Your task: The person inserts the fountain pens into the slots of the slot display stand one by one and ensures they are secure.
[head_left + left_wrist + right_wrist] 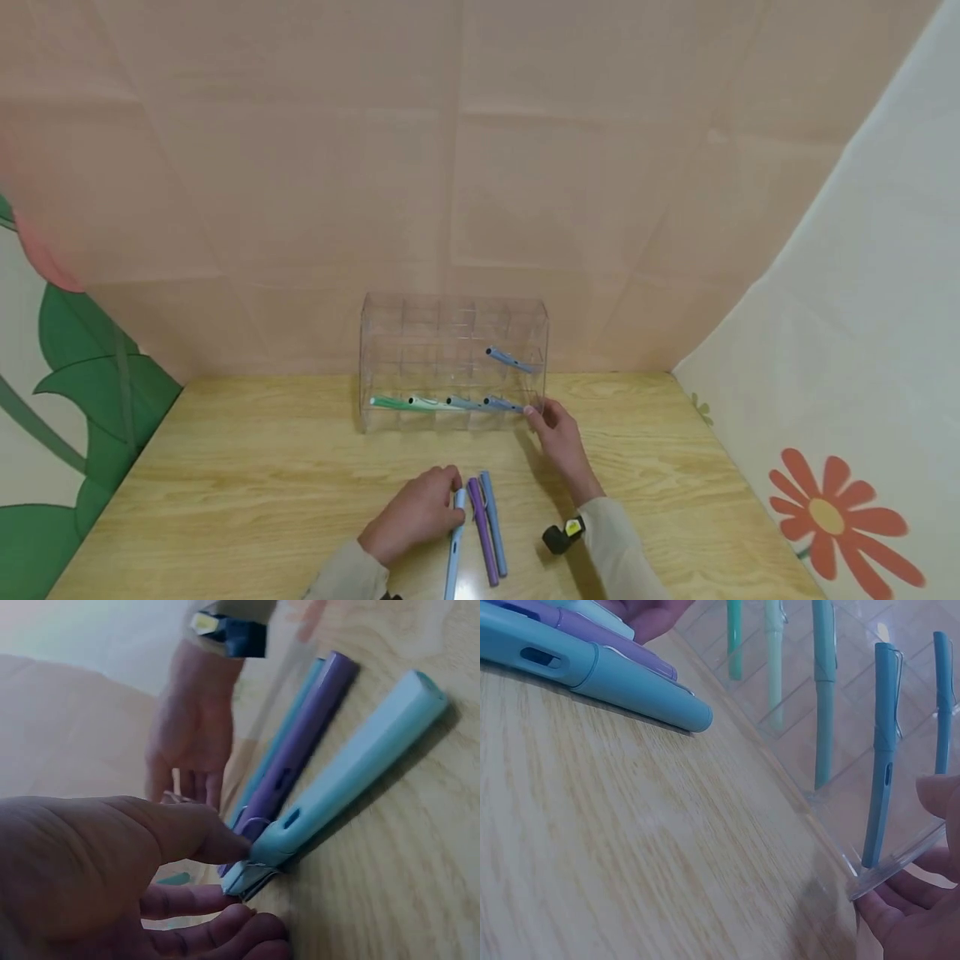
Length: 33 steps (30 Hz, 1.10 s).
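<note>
My left hand [416, 512] pinches a light blue pen [453, 554] between thumb and fingers near its clip end; in the left wrist view the pen [352, 765] slants along the wood. Just right of it lie a purple pen [483, 533] and a blue pen [494, 525], side by side. My right hand [561, 442] grips the lower right side of a clear rack [363, 350], thumb and fingers on either side of its edge. Along the rack's low tier rest a green pen [388, 402], a pale green pen [423, 404], a grey-blue pen [465, 403] and a blue pen [883, 727]. Another blue pen [510, 360] sits higher, at right.
The rack stands at the back of a wooden table [247, 467], near a pinkish cloth backdrop [300, 183]. A white cloth with a red flower [825, 517] hangs at right, and green printed leaves [82, 367] show at left. A black wrist device [558, 537] is on my right cuff.
</note>
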{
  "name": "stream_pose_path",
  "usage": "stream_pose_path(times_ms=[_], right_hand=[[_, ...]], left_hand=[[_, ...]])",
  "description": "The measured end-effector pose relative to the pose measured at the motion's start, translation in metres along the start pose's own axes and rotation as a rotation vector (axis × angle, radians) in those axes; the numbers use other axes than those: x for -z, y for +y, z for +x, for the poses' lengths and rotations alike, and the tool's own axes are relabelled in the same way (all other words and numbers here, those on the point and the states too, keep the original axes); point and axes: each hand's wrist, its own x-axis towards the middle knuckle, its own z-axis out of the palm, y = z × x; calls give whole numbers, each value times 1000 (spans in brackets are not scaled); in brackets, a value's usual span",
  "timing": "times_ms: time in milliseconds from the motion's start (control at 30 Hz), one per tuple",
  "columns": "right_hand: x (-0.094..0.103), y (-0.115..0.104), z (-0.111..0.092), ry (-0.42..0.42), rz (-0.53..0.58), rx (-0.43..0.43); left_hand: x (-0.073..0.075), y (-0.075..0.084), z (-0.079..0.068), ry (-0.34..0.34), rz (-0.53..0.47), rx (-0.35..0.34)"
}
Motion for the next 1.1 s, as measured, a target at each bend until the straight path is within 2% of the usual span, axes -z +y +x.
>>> stream_pose_path(times_ms=[167,467,600,800,1033,1100], right_hand=[[0,2,2,-4,-5,-2],[1,3,1,-15,30,7],[0,4,0,-19,34,9],[-2,6,0,-6,31,13],[-2,7,2,-11,42,10],[0,0,-1,-22,42,1]], left_hand=[[-7,5,-1,84,117,-45],[-14,10,2,128,249,-38],[-15,7,2,137,225,-39],[-10,4,-3,150,137,-68],[13,15,-20,157,59,-119],[21,20,-25,161,40,-126]])
